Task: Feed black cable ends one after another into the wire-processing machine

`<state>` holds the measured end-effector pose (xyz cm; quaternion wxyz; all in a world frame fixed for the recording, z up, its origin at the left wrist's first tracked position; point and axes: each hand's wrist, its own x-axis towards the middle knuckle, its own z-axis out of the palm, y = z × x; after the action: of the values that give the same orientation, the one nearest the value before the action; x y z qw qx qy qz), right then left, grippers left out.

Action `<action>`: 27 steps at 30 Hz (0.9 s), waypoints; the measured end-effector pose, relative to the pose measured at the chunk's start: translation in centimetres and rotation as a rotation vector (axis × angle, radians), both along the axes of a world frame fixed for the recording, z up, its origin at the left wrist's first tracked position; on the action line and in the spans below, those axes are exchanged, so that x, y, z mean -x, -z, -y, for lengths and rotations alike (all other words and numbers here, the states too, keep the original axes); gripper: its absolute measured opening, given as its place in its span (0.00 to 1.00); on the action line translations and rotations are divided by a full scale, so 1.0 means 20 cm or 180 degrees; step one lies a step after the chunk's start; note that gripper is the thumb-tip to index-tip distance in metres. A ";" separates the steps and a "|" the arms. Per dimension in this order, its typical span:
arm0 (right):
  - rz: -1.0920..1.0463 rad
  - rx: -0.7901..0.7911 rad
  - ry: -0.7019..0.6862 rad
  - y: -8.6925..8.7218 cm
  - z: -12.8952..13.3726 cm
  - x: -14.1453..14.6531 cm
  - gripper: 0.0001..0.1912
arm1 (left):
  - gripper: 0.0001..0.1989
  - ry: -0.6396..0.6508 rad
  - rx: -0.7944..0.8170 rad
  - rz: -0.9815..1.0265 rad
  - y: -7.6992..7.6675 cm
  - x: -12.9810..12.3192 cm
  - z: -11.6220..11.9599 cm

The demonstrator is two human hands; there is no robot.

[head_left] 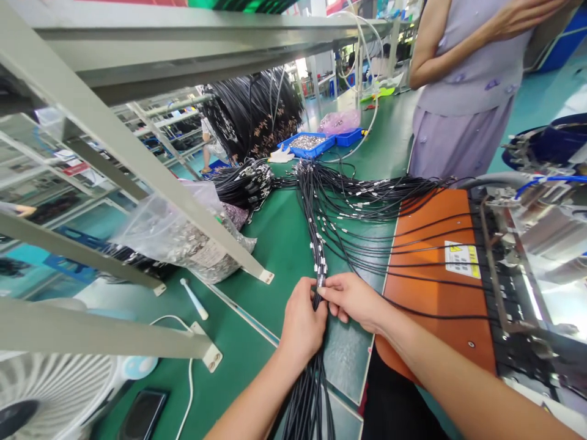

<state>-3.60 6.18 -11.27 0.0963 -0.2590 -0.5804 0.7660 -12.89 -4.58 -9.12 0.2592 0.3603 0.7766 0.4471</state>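
Observation:
A bundle of thin black cables [312, 227] with small silvery-white pieces along it runs down the green table toward me. My left hand [304, 318] is closed around this bundle near the table's front. Just to its right, my right hand [346, 298] pinches at the same bundle with thumb and fingers, close to a cluster of the pale pieces. Below my hands the loose cable ends [309, 397] hang down. More black cables [367, 189] fan out to the right, several of them reaching over an orange board [433, 269] into a machine.
Blue trays [307, 144] of small metal parts stand at the back. A plastic bag of parts [197, 235] leans by the rack post [137, 159] on the left. A fan [55, 391] and a phone [143, 415] are at lower left. Another person [468, 79] stands at the right.

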 end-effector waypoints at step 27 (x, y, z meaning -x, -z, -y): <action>-0.0334 0.0223 -0.0110 -0.01 0.02 0.00 0.15 | 0.13 0.0340 -0.0058 0.0540 0.01 0.18 -0.03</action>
<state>-3.51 5.75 -11.11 0.1042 -0.2117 -0.5518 0.7999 -16.49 -3.94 -9.25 0.3442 0.3643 0.7275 0.4686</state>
